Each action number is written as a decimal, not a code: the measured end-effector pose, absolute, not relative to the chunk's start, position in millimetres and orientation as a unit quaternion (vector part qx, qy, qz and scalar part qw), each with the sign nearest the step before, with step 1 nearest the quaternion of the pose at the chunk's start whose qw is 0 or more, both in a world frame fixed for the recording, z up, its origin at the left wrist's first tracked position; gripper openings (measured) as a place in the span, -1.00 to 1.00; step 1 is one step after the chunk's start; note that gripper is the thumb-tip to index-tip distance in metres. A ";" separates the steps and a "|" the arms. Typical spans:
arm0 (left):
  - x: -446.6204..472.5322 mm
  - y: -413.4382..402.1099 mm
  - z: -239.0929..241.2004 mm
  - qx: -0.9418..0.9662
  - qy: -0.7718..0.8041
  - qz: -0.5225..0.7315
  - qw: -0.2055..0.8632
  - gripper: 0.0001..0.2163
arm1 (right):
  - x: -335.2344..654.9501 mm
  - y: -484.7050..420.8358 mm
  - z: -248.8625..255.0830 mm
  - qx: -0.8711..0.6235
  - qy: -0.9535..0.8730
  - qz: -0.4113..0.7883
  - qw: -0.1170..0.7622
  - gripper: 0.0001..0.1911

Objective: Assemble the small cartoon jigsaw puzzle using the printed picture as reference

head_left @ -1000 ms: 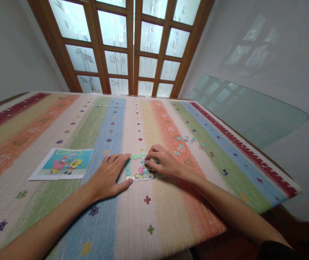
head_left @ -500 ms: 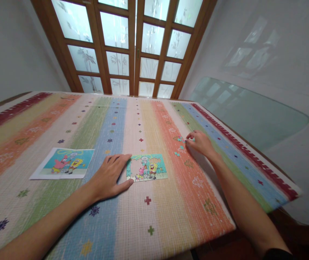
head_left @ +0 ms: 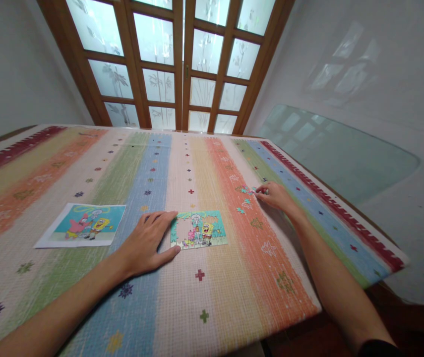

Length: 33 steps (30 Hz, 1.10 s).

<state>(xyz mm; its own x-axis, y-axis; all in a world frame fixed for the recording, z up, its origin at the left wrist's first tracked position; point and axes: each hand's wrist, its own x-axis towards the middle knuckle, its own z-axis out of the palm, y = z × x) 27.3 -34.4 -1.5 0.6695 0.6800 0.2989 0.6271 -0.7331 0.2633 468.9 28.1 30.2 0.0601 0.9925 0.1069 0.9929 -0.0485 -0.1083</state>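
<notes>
A partly assembled jigsaw puzzle [head_left: 217, 237] with cartoon figures lies flat on the striped tablecloth. Gaps show in its left part and along its upper right. My left hand [head_left: 148, 245] rests at its left edge, thumb and fingers spread, fingertips touching the border. Farther right, my right hand [head_left: 274, 196] is at a small cluster of loose turquoise puzzle pieces [head_left: 247, 201]. Its thumb and index finger are pinched on a puzzle piece [head_left: 255, 192], mostly hidden by the fingertips. Left of my left hand lies a printed reference picture [head_left: 61, 237] of the same kind of figures.
The striped tablecloth [head_left: 230, 297] covers a large table whose right edge runs beneath my right forearm. Wooden doors [head_left: 179, 69] with frosted panes stand beyond the far edge. A white wall with a pale green glass panel [head_left: 338, 153] is on the right.
My right thumb and index finger have drawn closer together at the loose pieces. My left hand stays at the puzzle's edge. The whole view has shifted slightly.
</notes>
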 end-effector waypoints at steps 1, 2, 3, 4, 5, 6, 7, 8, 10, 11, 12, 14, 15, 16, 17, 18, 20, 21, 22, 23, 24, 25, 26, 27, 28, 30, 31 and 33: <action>27.3 -34.3 -1.4 0.910 0.360 0.192 0.071 -0.40 | 468.9 28.4 29.9 -0.724 -0.685 0.001 0.083 -0.76; 27.2 -34.3 -1.4 0.910 0.361 0.193 0.072 -0.40 | 469.0 28.7 29.7 -0.723 -0.685 0.005 0.090 -0.77; 27.1 -34.2 -1.4 0.909 0.362 0.194 0.074 -0.39 | 469.1 29.1 29.5 -0.723 -0.684 0.009 0.098 -0.79; 27.0 -34.3 -1.5 0.909 0.362 0.195 0.075 -0.39 | 469.4 29.5 29.3 -0.722 -0.683 0.013 0.108 -0.81; 26.8 -34.3 -1.7 0.909 0.362 0.195 0.075 -0.39 | 469.7 29.9 29.0 -0.721 -0.682 0.018 0.118 -0.82; 26.6 -34.4 -1.9 0.909 0.361 0.195 0.075 -0.39 | 470.0 30.3 28.6 -0.720 -0.681 0.024 0.128 -0.84; 26.5 -34.5 -2.0 0.909 0.360 0.194 0.074 -0.39 | 470.4 30.7 28.1 -0.719 -0.680 0.030 0.140 -0.86; 26.4 -34.7 -2.1 0.910 0.360 0.194 0.073 -0.39 | 470.9 31.1 27.6 -0.718 -0.678 0.037 0.151 -0.88; 26.5 -34.9 -1.6 0.910 0.360 0.192 0.072 -0.39 | 471.8 31.5 26.6 -0.717 -0.672 0.054 0.175 -0.91; 26.6 -35.1 -1.2 0.910 0.360 0.192 0.072 -0.40 | 472.2 31.5 26.3 -0.717 -0.668 0.064 0.187 -0.91; 26.8 -35.2 -0.6 0.910 0.360 0.192 0.073 -0.40 | 472.4 31.5 26.2 -0.717 -0.664 0.074 0.199 -0.90; 27.2 -35.4 0.5 0.910 0.360 0.191 0.075 -0.41 | 471.7 31.1 27.1 -0.717 -0.656 0.090 0.219 -0.87; 27.3 -35.4 0.8 0.910 0.360 0.192 0.074 -0.41 | 470.2 30.7 28.2 -0.716 -0.652 0.098 0.230 -0.85; 27.4 -35.3 0.9 0.910 0.359 0.192 0.074 -0.41 | 467.7 30.3 29.6 -0.712 -0.648 0.112 0.245 -0.83; 27.5 -35.2 0.6 0.910 0.359 0.192 0.073 -0.40 | 463.8 29.6 31.4 -0.704 -0.645 0.131 0.267 -0.82; 27.5 -35.1 0.1 0.911 0.358 0.192 0.073 -0.40 | 458.3 28.7 33.3 -0.690 -0.643 0.156 0.293 -0.80; 27.5 -34.8 -1.1 0.911 0.356 0.193 0.073 -0.39 | 442.5 25.8 36.8 -0.645 -0.644 0.215 0.350 -0.76; 27.4 -34.6 -1.6 0.911 0.356 0.194 0.073 -0.39 | 432.3 23.7 38.2 -0.620 -0.652 0.238 0.366 -0.73; 27.4 -34.6 -1.8 0.911 0.356 0.195 0.072 -0.40 | 420.7 21.2 39.1 -0.598 -0.661 0.253 0.376 -0.71; 27.3 -34.6 -1.8 0.911 0.356 0.196 0.071 -0.40 | 408.1 18.2 39.6 -0.578 -0.674 0.265 0.375 -0.68; 27.4 -34.7 -1.4 0.911 0.357 0.196 0.071 -0.40 | 394.9 14.8 39.7 -0.566 -0.685 0.273 0.369 -0.67; 27.5 -34.9 -0.8 0.911 0.357 0.195 0.072 -0.40 | 381.4 11.1 39.4 -0.551 -0.698 0.280 0.362 -0.68; 27.7 -35.1 -0.1 0.911 0.357 0.193 0.074 -0.40 | 367.9 7.4 38.9 -0.531 -0.716 0.295 0.343 -0.71; 28.0 -35.3 0.6 0.910 0.357 0.194 0.076 -0.40 | 354.8 3.6 38.2 -0.513 -0.733 0.305 0.326 -0.76; 28.2 -35.6 1.2 0.910 0.358 0.196 0.077 -0.40 | 342.3 0.0 37.4 -0.497 -0.748 0.308 0.313 -0.81; 28.6 -36.0 2.1 0.909 0.358 0.198 0.078 -0.41 | 319.8 -6.1 36.0 -0.467 -0.773 0.322 0.285 -0.90; 28.7 -36.1 2.4 0.909 0.358 0.197 0.078 -0.41 | 310.1 -8.3 35.3 -0.453 -0.780 0.329 0.279 -0.91; 28.9 -36.3 2.7 0.909 0.360 0.195 0.079 -0.40 | 293.9 -10.6 34.1 -0.433 -0.792 0.339 0.267 -0.92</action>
